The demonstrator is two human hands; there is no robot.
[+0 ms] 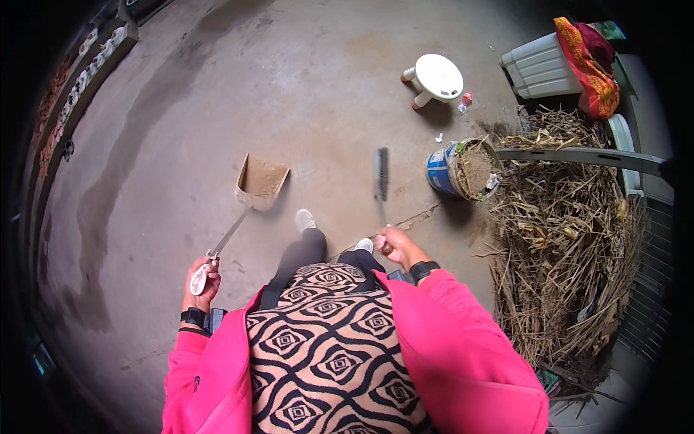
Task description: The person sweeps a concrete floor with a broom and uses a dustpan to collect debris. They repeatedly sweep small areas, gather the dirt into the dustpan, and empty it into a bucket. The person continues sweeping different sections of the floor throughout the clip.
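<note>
My left hand is closed around the pale handle of a long-handled dustpan. Its brownish, dusty pan lies ahead on the left, with its wide mouth facing away from me. The handle of a brush is in my right hand; the brush's dark bristles, slightly blurred, point away from me between the dustpan and a bucket. That blue-and-white bucket holds brown debris, bits of leaf and crumpled scraps. Whether the brush and the pan touch the floor, I cannot tell.
A white plastic stool stands on the concrete floor, with small litter beside it. Dry stalks are heaped along the right, below a light-coloured bin with a red-and-yellow cloth. Shoes line a ledge at upper left.
</note>
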